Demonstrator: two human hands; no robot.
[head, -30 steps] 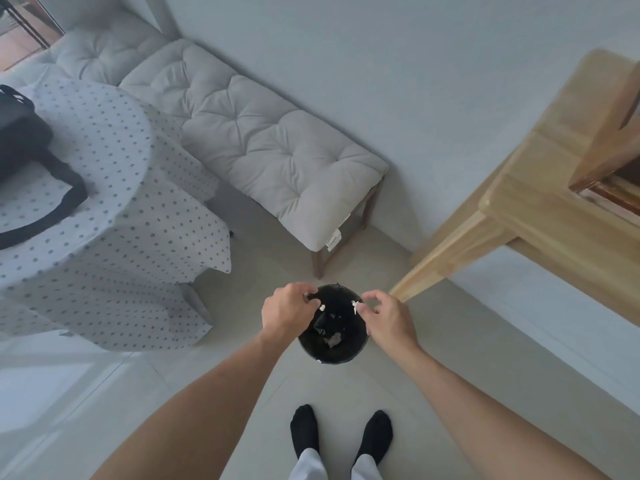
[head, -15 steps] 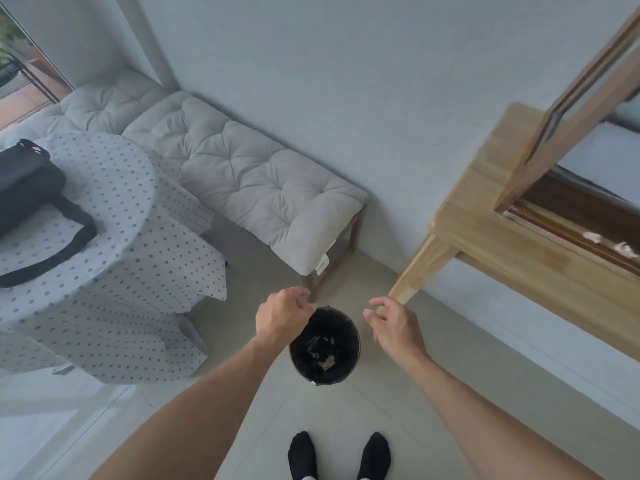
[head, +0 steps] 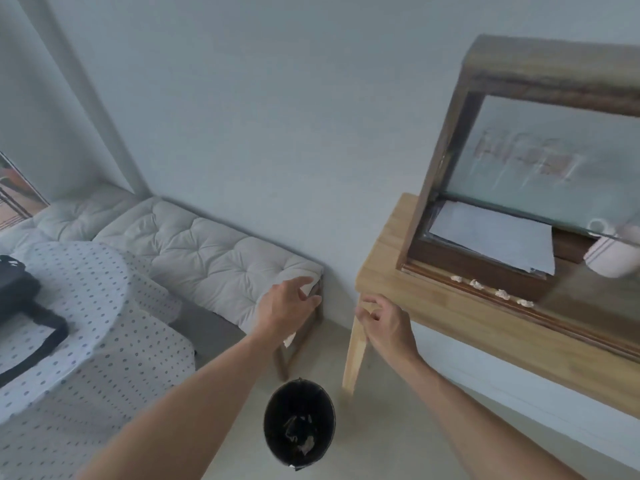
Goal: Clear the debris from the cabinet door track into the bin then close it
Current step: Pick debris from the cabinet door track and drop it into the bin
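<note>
Debris (head: 489, 289), four small whitish crumpled bits, sits in a row along the cabinet door track (head: 512, 308) at about three o'clock from my hands. I judge them to be light, soft wads like paper or tissue: nothing fragile, easy to crush, best taken one at a time with a fingertip pinch from above, since the groove leaves little room beside them. The glass door (head: 554, 161) stands slid aside or raised above the track; I cannot tell which. Inside the cabinet (head: 446, 161) lie a sheet of paper (head: 491, 237) and a white cup (head: 613, 258). My right hand (head: 388, 327) hangs near the wooden table (head: 384, 268) corner, fingers loosely curled, holding nothing I can see. My left hand (head: 284, 303) is spread and empty, at nine o'clock from the right. The black bin (head: 299, 422) stands on the floor at six o'clock, with some scraps already in its bottom.
</note>
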